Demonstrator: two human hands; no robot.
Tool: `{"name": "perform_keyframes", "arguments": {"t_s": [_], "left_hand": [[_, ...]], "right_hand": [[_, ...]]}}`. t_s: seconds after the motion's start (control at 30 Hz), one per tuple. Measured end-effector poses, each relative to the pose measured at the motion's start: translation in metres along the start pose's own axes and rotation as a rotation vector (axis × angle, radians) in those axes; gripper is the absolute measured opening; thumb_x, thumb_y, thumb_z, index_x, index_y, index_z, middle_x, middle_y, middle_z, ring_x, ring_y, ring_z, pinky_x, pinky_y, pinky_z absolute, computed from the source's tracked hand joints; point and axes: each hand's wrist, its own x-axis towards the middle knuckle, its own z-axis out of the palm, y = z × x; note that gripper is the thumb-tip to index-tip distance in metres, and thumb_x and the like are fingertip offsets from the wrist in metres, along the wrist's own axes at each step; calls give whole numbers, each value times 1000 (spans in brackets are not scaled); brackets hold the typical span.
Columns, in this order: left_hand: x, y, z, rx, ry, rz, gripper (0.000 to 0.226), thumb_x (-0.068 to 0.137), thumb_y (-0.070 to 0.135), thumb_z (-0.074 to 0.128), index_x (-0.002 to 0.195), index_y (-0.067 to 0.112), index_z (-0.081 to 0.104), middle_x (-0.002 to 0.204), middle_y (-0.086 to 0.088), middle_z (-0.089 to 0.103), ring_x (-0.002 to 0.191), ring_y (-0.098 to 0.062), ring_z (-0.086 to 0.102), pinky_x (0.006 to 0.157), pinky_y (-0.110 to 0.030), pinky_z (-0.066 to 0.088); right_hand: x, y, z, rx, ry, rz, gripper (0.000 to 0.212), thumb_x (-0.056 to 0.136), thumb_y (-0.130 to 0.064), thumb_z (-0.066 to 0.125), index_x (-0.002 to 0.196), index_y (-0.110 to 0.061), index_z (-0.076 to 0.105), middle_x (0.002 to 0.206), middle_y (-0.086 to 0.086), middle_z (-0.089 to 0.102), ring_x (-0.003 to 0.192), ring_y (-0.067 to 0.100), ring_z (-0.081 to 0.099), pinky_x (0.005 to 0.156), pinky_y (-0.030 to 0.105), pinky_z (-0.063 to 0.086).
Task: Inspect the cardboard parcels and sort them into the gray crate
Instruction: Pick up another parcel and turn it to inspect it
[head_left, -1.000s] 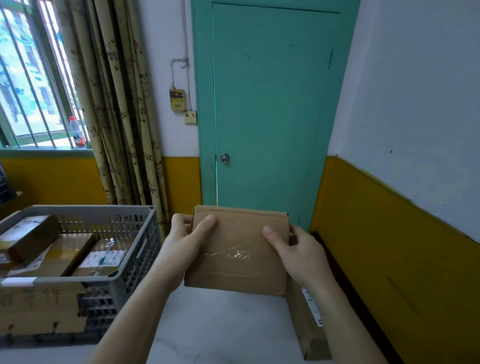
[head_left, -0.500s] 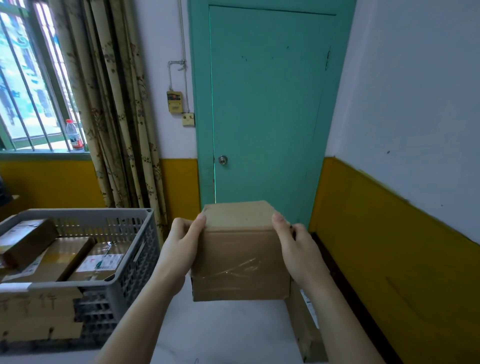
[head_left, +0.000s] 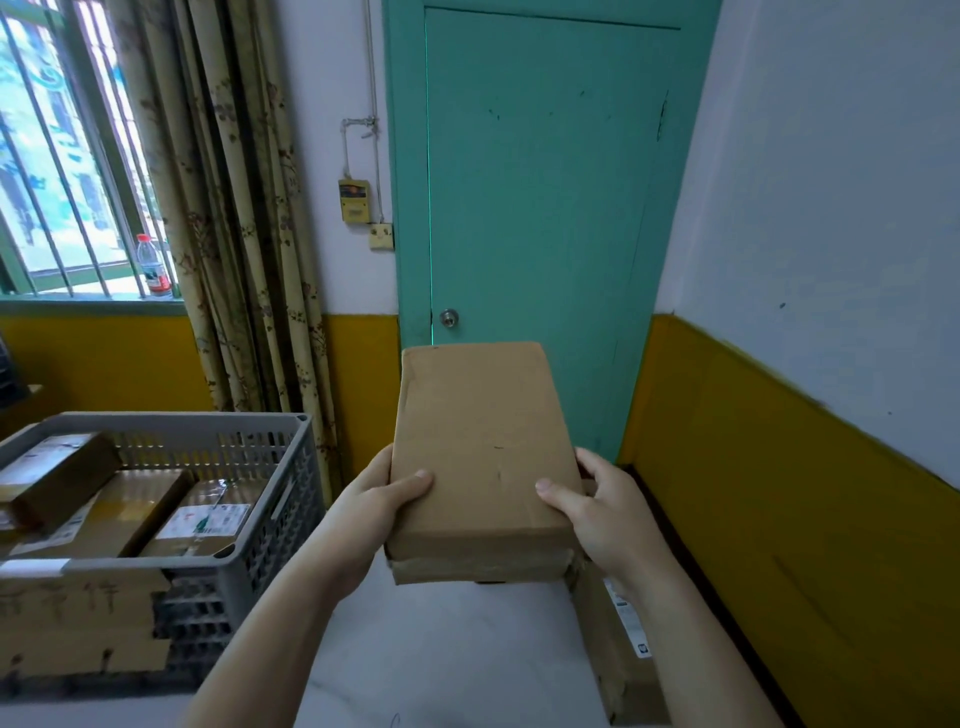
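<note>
We hold the cardboard parcel (head_left: 483, 447) clamped between our left hand (head_left: 375, 512) and right hand (head_left: 605, 512), above the pale tabletop (head_left: 441, 649); inspection appears under way (plain face up, no label seen). Next, we judge, a carry leftward into the gray crate (head_left: 270, 499), already holding parcels. Beyond: teal door (head_left: 540, 182), curtain (head_left: 234, 208), barred window (head_left: 57, 156).

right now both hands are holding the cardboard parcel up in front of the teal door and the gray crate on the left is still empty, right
Not quite. The gray crate is not empty: the head view shows several cardboard parcels already lying inside it. The rest stands: the left hand and right hand hold the cardboard parcel up before the teal door.
</note>
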Motion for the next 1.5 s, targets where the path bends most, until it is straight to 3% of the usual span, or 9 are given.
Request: {"name": "perform_keyframes", "arguments": {"t_s": [0.23, 0.37, 0.5, 0.57, 0.73, 0.93, 1.1, 1.37, 1.5], "left_hand": [[3, 7, 4, 159, 133, 47, 57, 90, 53, 70, 136, 33, 42, 123, 7, 63, 105, -17, 69, 74, -29, 58], [4, -1, 1, 157, 144, 60, 56, 91, 37, 76, 135, 33, 42, 126, 7, 62, 108, -16, 67, 76, -30, 58], [6, 3, -2, 182, 144, 99, 80, 84, 55, 76, 151, 31, 38, 133, 6, 58, 114, -19, 65, 83, -36, 60], [7, 5, -2, 318, 198, 142, 76, 86, 67, 64, 151, 34, 42, 140, 3, 53, 115, -20, 63, 91, -43, 59], [10, -5, -4, 327, 199, 145, 61, 94, 56, 63, 147, 32, 46, 136, 0, 58, 113, -22, 65, 96, -50, 58], [12, -5, -2, 273, 262, 121, 60, 83, 69, 65, 125, 32, 44, 111, 13, 65, 92, -6, 68, 60, -19, 52], [13, -9, -5, 305, 261, 131, 63, 79, 70, 66, 121, 29, 46, 111, 9, 66, 91, -6, 68, 59, -18, 50], [18, 5, -14, 299, 207, 165, 108, 64, 84, 71, 155, 37, 35, 141, 2, 50, 119, -23, 61, 96, -49, 58], [18, 1, -9, 219, 281, 219, 88, 75, 74, 65, 147, 28, 45, 132, 3, 62, 108, -12, 66, 74, -27, 57]], "right_hand": [[6, 8, 8, 28, 91, -7, 31, 90, -40, 76, 109, -38, 51, 109, -18, 67, 98, 4, 66, 70, 19, 52], [4, 13, 8, -24, 70, -40, 33, 88, -35, 79, 102, -47, 52, 93, -36, 61, 85, -11, 62, 59, 8, 47], [5, 8, 4, -99, 32, -109, 23, 88, -49, 75, 106, -51, 61, 104, -28, 67, 97, -4, 64, 75, 19, 55], [6, 7, 6, -131, 23, -131, 26, 87, -53, 73, 109, -40, 70, 111, -13, 70, 103, 6, 64, 86, 30, 57], [1, 11, 9, -188, 89, -158, 15, 86, -49, 76, 99, -44, 70, 96, -29, 60, 90, -13, 56, 65, 7, 41], [8, 3, 9, -122, 109, -130, 25, 85, -52, 76, 93, -36, 60, 92, -29, 61, 82, -20, 58, 60, 4, 44], [9, 10, 10, -168, 92, -127, 27, 88, -50, 75, 102, -34, 58, 93, -30, 58, 86, -19, 58, 59, 2, 42], [7, 3, 17, -143, 15, -193, 40, 88, -58, 69, 123, -54, 47, 106, -46, 54, 97, -24, 55, 78, 3, 42], [1, 8, 24, -151, -1, -179, 88, 71, -59, 85, 143, -40, 39, 132, -25, 58, 121, 0, 57, 104, 30, 49]]}}
